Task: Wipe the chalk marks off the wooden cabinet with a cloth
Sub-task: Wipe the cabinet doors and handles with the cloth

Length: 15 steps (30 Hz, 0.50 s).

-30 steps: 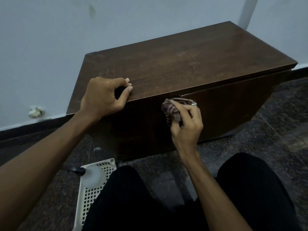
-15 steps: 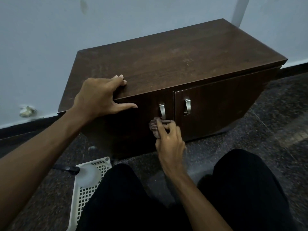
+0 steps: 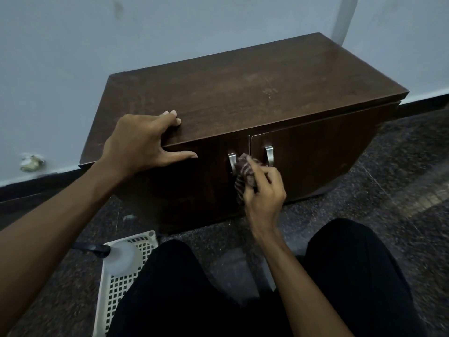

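On my right hand (image 3: 264, 193) the fingers (image 3: 256, 170) are curled tight round the cloth (image 3: 244, 173), pressing it to the cabinet (image 3: 243, 98) front at the seam between the doors. The cloth touches the left handle (image 3: 232, 161); the right handle (image 3: 269, 155) is just beside my knuckles. My left hand (image 3: 143, 144) grips the top's front edge, fingers bent on top, thumb stretched along the left door. Faint pale marks (image 3: 269, 91) show on the top. Beside my left knee (image 3: 175, 276) stands a white basket (image 3: 121, 293) with a bottle (image 3: 124, 260) across it.
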Tool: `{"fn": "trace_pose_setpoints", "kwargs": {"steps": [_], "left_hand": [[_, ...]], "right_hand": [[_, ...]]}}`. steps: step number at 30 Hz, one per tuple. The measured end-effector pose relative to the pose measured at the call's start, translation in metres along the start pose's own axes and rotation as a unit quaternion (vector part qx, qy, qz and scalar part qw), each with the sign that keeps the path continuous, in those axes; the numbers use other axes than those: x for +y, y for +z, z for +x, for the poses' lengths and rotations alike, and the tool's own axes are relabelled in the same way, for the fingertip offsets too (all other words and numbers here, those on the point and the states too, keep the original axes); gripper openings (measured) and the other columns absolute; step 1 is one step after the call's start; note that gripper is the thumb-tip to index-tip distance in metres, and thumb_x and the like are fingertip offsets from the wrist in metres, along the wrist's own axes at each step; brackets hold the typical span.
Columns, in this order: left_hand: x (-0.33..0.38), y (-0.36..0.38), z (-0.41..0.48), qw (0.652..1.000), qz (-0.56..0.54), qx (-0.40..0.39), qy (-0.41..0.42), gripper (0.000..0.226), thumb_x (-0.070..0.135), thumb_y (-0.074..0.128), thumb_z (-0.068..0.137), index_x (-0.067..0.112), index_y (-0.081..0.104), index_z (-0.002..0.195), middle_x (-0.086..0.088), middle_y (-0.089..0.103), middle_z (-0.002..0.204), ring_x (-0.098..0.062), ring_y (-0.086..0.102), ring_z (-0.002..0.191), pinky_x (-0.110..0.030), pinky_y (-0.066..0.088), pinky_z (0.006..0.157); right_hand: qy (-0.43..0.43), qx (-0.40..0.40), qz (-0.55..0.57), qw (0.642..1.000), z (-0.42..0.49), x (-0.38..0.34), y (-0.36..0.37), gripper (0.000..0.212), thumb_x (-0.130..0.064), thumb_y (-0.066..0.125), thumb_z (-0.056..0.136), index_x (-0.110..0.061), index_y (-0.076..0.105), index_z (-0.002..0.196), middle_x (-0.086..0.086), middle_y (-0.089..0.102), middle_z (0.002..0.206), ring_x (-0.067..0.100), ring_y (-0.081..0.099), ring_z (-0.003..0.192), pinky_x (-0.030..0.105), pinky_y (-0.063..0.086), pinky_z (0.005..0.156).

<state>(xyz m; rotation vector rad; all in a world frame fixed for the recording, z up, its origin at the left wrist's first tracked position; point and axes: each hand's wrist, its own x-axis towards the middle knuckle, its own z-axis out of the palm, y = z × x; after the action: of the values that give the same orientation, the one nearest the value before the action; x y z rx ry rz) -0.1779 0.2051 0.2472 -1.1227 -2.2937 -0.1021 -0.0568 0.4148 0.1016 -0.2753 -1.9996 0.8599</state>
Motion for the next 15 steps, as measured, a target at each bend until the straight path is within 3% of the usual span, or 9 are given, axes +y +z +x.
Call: {"fn": "trace_pose_setpoints", "kwargs": {"steps": [3, 6, 10, 12, 15], "left_hand": [[0.0, 0.0, 0.0, 1.0, 0.001, -0.008, -0.005, 0.079, 0.077, 0.065, 0.075, 0.007, 0.07, 0.112, -0.008, 0.076, 0.11, -0.025, 0.073, 0.104, -0.041, 0.061, 0.074], [0.0, -0.001, 0.0, 1.0, 0.002, -0.014, -0.005, 0.081, 0.077, 0.064, 0.074, 0.006, 0.07, 0.113, -0.008, 0.076, 0.112, -0.026, 0.074, 0.102, -0.041, 0.061, 0.074], [0.002, -0.002, 0.001, 1.0, 0.002, -0.008, 0.0, 0.08, 0.076, 0.065, 0.074, 0.005, 0.069, 0.112, -0.007, 0.076, 0.112, -0.026, 0.074, 0.1, -0.042, 0.061, 0.071], [0.002, -0.002, 0.001, 1.0, -0.003, -0.004, 0.001, 0.079, 0.075, 0.065, 0.074, 0.005, 0.069, 0.111, -0.008, 0.076, 0.111, -0.027, 0.074, 0.1, -0.044, 0.061, 0.071], [0.001, -0.001, 0.001, 1.0, -0.004, -0.008, -0.003, 0.079, 0.075, 0.066, 0.074, 0.006, 0.069, 0.112, -0.008, 0.076, 0.111, -0.027, 0.074, 0.101, -0.044, 0.061, 0.072]], "right_hand": [[0.01, -0.055, -0.061, 0.997, -0.017, 0.015, -0.003, 0.036, -0.007, 0.072, 0.086, -0.012, 0.07, 0.121, 0.001, 0.063, 0.091, 0.014, 0.055, 0.082, 0.03, 0.056, 0.068], [0.028, -0.003, -0.034, 0.999, -0.015, 0.011, -0.008, 0.027, -0.01, 0.067, 0.089, -0.006, 0.071, 0.116, 0.005, 0.063, 0.09, 0.017, 0.059, 0.079, 0.035, 0.056, 0.065], [0.031, 0.108, 0.003, 0.994, 0.03, -0.012, -0.02, 0.023, -0.013, 0.067, 0.093, -0.004, 0.071, 0.114, 0.006, 0.06, 0.093, 0.011, 0.059, 0.079, 0.023, 0.054, 0.066], [0.042, 0.095, -0.011, 0.995, 0.043, -0.015, -0.023, 0.024, -0.012, 0.069, 0.091, -0.005, 0.071, 0.114, 0.004, 0.058, 0.092, 0.004, 0.055, 0.078, 0.017, 0.051, 0.067], [0.055, 0.068, -0.024, 0.996, 0.032, -0.008, -0.021, 0.026, -0.01, 0.07, 0.09, -0.005, 0.07, 0.115, 0.001, 0.051, 0.09, 0.006, 0.052, 0.072, 0.019, 0.052, 0.061]]}}
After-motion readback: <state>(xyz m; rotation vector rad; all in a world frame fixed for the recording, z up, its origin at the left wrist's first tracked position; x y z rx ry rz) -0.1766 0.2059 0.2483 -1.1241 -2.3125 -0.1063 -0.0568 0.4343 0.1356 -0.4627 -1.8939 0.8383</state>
